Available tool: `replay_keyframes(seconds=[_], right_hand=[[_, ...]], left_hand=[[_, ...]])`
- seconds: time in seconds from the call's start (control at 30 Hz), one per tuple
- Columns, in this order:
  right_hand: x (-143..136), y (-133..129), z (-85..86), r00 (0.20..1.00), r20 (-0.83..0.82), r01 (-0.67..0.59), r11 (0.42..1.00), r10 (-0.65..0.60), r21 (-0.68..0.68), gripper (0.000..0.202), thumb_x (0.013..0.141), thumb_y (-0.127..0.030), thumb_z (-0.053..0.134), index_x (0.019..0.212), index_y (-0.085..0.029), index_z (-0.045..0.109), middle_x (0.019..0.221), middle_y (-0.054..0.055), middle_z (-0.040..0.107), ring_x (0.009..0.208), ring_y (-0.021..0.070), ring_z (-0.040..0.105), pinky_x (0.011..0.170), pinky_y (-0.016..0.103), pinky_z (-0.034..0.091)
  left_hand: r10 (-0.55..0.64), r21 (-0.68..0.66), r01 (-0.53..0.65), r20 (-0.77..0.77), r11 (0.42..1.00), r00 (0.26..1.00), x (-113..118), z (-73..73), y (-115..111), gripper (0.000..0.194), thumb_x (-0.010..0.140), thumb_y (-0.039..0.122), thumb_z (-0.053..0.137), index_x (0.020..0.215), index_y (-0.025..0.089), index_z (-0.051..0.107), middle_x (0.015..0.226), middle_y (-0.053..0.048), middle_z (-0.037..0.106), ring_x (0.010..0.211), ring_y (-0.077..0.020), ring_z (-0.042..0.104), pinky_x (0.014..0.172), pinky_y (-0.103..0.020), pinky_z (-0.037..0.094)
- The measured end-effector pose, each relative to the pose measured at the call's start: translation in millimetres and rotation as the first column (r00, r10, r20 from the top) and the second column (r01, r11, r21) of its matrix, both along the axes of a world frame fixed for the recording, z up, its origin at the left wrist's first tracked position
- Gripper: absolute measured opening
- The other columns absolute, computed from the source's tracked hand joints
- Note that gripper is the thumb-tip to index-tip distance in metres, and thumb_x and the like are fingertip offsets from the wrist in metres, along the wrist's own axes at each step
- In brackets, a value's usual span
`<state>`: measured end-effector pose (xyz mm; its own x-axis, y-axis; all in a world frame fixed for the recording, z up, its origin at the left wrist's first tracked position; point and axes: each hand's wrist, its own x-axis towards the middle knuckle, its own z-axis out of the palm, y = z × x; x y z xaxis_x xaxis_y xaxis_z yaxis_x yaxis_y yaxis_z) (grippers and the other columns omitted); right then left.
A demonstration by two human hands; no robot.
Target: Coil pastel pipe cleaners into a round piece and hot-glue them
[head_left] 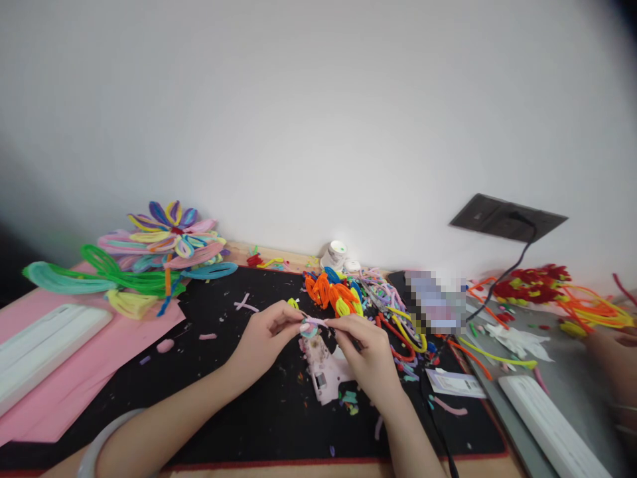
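Pink fuzzy strip [318,322], probably light, soft and bendy, is hanging by the far end of the pink gun-shaped tool [326,376], and your left hand [265,340] and right hand [367,350] are pinching its two ends, fingertips together, likely the best hold.

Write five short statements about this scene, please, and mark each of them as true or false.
1. The left hand and right hand both hold a small lilac strip. True.
2. The pink gun-shaped tool lies on the pink paper. False: the tool lies on the black mat.
3. A multicoloured flower is at the picture's left side. True.
4. Nothing is plugged into the wall socket. False: a dark cable runs from the socket.
5. The pale bracelet is on the right arm. False: it is on the left.
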<state>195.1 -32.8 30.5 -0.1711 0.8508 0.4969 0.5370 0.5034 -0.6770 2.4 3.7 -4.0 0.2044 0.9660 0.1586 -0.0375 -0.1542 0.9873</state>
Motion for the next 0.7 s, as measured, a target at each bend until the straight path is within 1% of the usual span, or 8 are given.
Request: replay_keyframes(seconds=[0.13,0.27,0.33,0.43,0.53,0.7], right_hand=[[-0.3,-0.1,-0.6,1.000,0.000,0.002,1.000,-0.002,-0.003,0.026,0.086,-0.007,0.054,0.091,-0.022,0.074,0.084,0.005,0.074,0.075,0.0172,0.068,0.070,0.027,0.055],[0.3,-0.1,-2.1,1.000,0.004,-0.001,1.000,0.001,-0.006,0.026,0.085,-0.006,0.055,0.092,-0.021,0.074,0.085,0.005,0.074,0.077,0.0167,0.068,0.072,0.026,0.055],[0.4,0.1,-2.5,1.000,-0.001,0.000,1.000,0.000,-0.010,0.025,0.085,-0.006,0.055,0.091,-0.021,0.074,0.085,0.005,0.074,0.077,0.0165,0.068,0.072,0.026,0.054],[0.0,0.0,-2.2,1.000,-0.003,-0.005,1.000,0.005,-0.013,0.025,0.085,-0.006,0.055,0.091,-0.021,0.074,0.085,0.005,0.074,0.077,0.0163,0.068,0.072,0.026,0.054],[-0.3,-0.5,-1.7,1.000,-0.002,-0.005,1.000,0.005,-0.014,0.025,0.085,-0.006,0.055,0.091,-0.021,0.074,0.084,0.005,0.074,0.076,0.0165,0.068,0.072,0.026,0.054],[0.0,-0.8,-2.4,1.000,0.003,-0.005,1.000,0.005,-0.018,0.024,0.085,-0.007,0.055,0.092,-0.021,0.074,0.084,0.005,0.074,0.077,0.0171,0.068,0.072,0.026,0.054]], left_hand=[[-0.003,-0.003,0.003,-0.034,1.000,0.999,-0.3,0.9,0.2,0.006,0.075,0.020,0.067,0.074,0.019,0.061,0.072,0.001,0.070,0.072,-0.0173,0.070,0.070,-0.030,0.055],[0.022,0.056,-0.018,-0.084,0.998,0.996,-1.1,1.8,0.1,0.004,0.075,0.017,0.066,0.075,0.019,0.063,0.075,0.000,0.069,0.075,-0.0173,0.069,0.074,-0.030,0.054],[0.017,0.064,-0.011,-0.093,0.998,0.996,-1.0,2.2,0.0,0.004,0.074,0.018,0.067,0.076,0.019,0.064,0.076,0.000,0.069,0.076,-0.0172,0.069,0.076,-0.030,0.054],[-0.005,0.025,0.007,-0.060,1.000,0.998,-0.2,3.1,-0.2,0.005,0.074,0.019,0.068,0.076,0.019,0.063,0.074,0.001,0.068,0.074,-0.0167,0.069,0.073,-0.029,0.054],[0.008,-0.012,-0.009,-0.034,1.000,0.999,0.4,3.5,-0.3,0.008,0.073,0.022,0.069,0.072,0.019,0.061,0.069,0.001,0.067,0.069,-0.0163,0.067,0.068,-0.028,0.053],[0.045,-0.002,-0.045,-0.012,0.999,0.999,0.7,2.4,-0.2,0.012,0.071,0.025,0.071,0.068,0.018,0.062,0.068,0.001,0.065,0.067,-0.0162,0.065,0.066,-0.028,0.053]])
